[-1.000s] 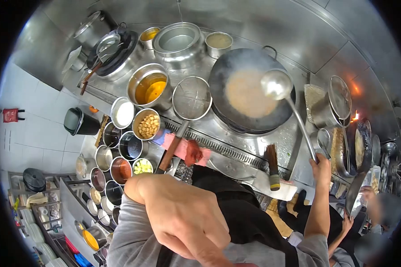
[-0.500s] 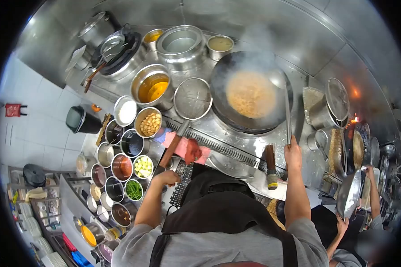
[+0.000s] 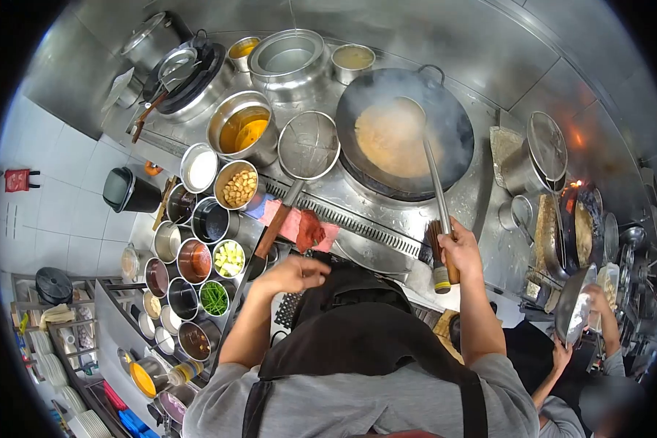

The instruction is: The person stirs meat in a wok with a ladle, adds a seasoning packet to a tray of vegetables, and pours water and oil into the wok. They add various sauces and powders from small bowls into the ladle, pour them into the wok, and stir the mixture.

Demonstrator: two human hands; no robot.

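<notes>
My right hand [image 3: 461, 250] is wrapped round the handle of a long ladle [image 3: 436, 179]. The ladle's head reaches into a black wok [image 3: 456, 150], where steam partly hides it. Pale orange-brown liquid [image 3: 387, 142] fills the wok's middle. My left hand [image 3: 293, 276] hovers before my apron with loosely bent fingers apart, and I see nothing in it. Nearest to it is the wooden handle of a round mesh strainer [image 3: 308, 144], which rests on the counter. A red cloth [image 3: 311, 230] lies just beyond that hand, and a brush [image 3: 438, 255] stands beside my right hand.
Several metal pots hold garlic-like pieces [image 3: 239, 188], cut pale green vegetable [image 3: 229, 258] and chopped greens [image 3: 214, 297]. A pot of orange oil [image 3: 242, 130] stands behind them. At right, another person's hands [image 3: 562, 354] hold a metal pan [image 3: 575, 306] near a flame.
My right hand has drawn left and slightly nearer me, and the ladle head has shifted left in the wok. My left hand has moved right, away from the strainer handle. The view shifted slightly.
</notes>
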